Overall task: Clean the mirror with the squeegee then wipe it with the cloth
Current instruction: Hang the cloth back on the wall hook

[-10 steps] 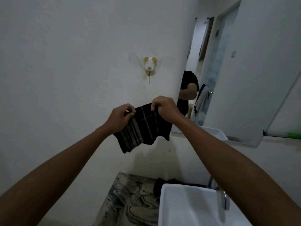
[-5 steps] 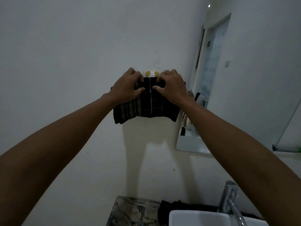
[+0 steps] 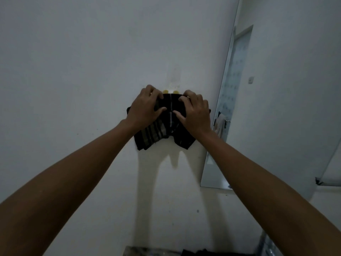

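A dark plaid cloth (image 3: 158, 133) hangs against the white wall, draped over a small wall hook whose two yellow ears (image 3: 170, 92) peek out above it. My left hand (image 3: 145, 109) grips the cloth's upper left part. My right hand (image 3: 195, 112) grips its upper right part. Both thumbs press on the front of the cloth. The mirror (image 3: 276, 108) fills the wall to the right, its left edge close to my right wrist. No squeegee is in view.
A marbled countertop edge (image 3: 147, 251) and some dark fabric (image 3: 201, 253) show at the bottom. A faucet (image 3: 265, 244) stands at the lower right. The mirror reflects a doorway and a hanging towel (image 3: 220, 124).
Both hands lifted the cloth from chest height up to the wall hook and now press it over the hook. The view tilted upward, so the sink dropped out of sight.
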